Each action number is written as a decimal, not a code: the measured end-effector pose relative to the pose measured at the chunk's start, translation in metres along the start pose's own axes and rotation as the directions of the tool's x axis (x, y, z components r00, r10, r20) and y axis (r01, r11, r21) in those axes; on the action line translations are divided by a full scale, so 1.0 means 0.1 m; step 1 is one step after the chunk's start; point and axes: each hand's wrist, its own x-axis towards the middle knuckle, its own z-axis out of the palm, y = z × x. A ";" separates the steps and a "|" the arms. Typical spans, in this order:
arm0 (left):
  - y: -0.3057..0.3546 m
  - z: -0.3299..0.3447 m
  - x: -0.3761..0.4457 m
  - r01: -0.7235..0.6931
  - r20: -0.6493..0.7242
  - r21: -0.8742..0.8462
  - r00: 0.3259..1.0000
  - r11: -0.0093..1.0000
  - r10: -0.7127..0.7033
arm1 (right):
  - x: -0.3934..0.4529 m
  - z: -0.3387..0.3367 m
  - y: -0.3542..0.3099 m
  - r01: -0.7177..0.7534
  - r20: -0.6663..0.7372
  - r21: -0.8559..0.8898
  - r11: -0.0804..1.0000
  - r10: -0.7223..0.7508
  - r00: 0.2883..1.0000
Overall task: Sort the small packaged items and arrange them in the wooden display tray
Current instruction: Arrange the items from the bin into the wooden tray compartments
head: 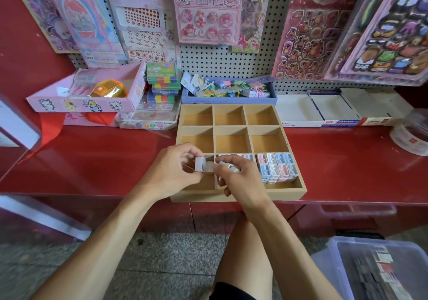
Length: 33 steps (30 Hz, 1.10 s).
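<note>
The red counter [92,160] carries the wooden tray [240,195], a three-by-three grid set square in front of you. Its six compartments from 9 through 12 to 3 o'clock are bare. The compartment at 5 o'clock is packed with pink, white and blue packets [276,166] standing in two rows; the one at 6 o'clock holds a partial row, much of it hidden by your right hand [240,179]. Your left hand [176,170] pinches a small white packet [200,164] over the 7 o'clock compartment. Your right hand curls round another white packet [228,166] just beside it.

The step in hand appears to be filling the front row. Next, lower each packet upright into its compartment, snug against its neighbours.
</note>
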 end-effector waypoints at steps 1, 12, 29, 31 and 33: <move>-0.05 0.00 0.03 0.004 -0.018 0.101 1.000 0.995 -0.002 | 0.00 -0.02 0.00 -0.018 -0.020 0.038 0.999 0.018 1.000; -0.19 0.27 0.29 -0.035 0.030 0.765 0.999 0.644 0.019 | -0.09 -0.21 0.08 -0.059 -0.059 0.158 0.986 0.069 0.996; 0.01 0.21 0.11 -0.047 -0.026 0.115 0.998 0.992 0.051 | -0.13 -0.23 0.03 -0.153 0.011 0.514 0.844 0.171 0.985; 0.16 0.25 0.02 -0.075 0.079 -0.136 0.993 0.988 0.086 | -0.13 -0.17 0.01 -0.152 0.040 0.517 0.843 0.153 0.987; 0.24 0.30 -0.04 -0.117 0.093 -0.193 0.986 0.974 0.137 | -0.14 -0.12 -0.01 -0.143 0.042 0.494 0.858 0.141 0.989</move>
